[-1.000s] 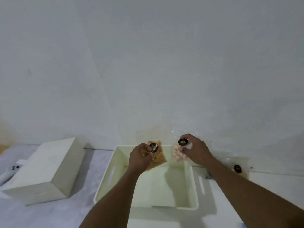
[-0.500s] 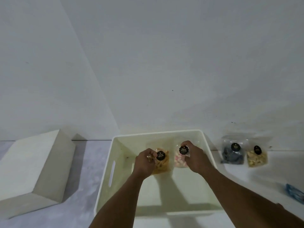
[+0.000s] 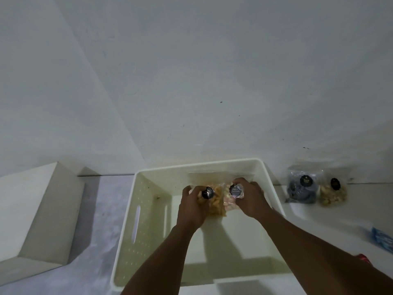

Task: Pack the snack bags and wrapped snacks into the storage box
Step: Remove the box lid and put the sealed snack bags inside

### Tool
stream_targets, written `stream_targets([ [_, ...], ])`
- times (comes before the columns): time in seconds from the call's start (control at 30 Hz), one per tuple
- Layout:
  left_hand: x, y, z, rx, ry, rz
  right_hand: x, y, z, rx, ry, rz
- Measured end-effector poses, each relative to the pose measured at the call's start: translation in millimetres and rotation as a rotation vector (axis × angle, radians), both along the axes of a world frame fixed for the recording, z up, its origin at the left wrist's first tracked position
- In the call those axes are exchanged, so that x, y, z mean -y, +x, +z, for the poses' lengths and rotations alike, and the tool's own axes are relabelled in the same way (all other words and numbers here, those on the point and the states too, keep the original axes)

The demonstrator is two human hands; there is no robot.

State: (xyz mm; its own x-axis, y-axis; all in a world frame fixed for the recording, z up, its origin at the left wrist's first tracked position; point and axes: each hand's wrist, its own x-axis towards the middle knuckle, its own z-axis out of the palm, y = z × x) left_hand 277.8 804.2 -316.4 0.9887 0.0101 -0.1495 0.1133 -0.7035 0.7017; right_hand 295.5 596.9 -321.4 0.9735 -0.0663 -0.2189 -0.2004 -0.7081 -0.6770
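A white storage box stands open in front of me. Inside it, near the far wall, my left hand grips a clear bag of orange snacks with a black round label. Right beside it, my right hand grips a clear bag of pink and white snacks, also black-labelled. The two bags touch each other. To the right of the box, a dark-filled snack bag and a pale-filled snack bag lean against the wall.
A white lid or second box lies upside down on the left. A blue wrapped snack and a red item show at the right edge. The wall rises directly behind the box.
Both hands have lowered their bags from above the box's far rim down into the box. The view has tilted down, which brings the two bags on the right into sight.
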Motion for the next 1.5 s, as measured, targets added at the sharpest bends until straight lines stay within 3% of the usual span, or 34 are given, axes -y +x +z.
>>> stream_targets([
  [0.13, 2, -12, 15, -0.065, 0.097, 0.008, 3, -6, 16, -0.009, 0.007, 0.020],
  [0.4, 35, -35, 61, 0.156, -0.007, 0.056, 20, -35, 88, 0.039, 0.076, 0.129],
  [0.57, 99, -40, 93, 0.342, -0.090, 0.044, 79, -54, 129, 0.136, 0.141, 0.005],
  [0.73, 177, -37, 116, 0.489, -0.153, -0.060, 187, -63, 126, 0.135, 0.176, -0.172],
  [0.9, 249, -36, 102, 0.347, -0.248, -0.131, 284, -71, 95, 0.113, 0.228, -0.229],
  [1.13, 297, -9, 33, 0.082, -0.132, -0.132, 354, -44, 29, -0.005, 0.274, -0.101],
  [1.3, 306, 22, -13, 0.112, -0.088, -0.078, 368, -16, -11, -0.059, 0.345, -0.042],
  [1.5, 319, 30, -41, -0.060, -0.370, 0.031, 366, -1, -31, -0.079, 0.479, -0.005],
])
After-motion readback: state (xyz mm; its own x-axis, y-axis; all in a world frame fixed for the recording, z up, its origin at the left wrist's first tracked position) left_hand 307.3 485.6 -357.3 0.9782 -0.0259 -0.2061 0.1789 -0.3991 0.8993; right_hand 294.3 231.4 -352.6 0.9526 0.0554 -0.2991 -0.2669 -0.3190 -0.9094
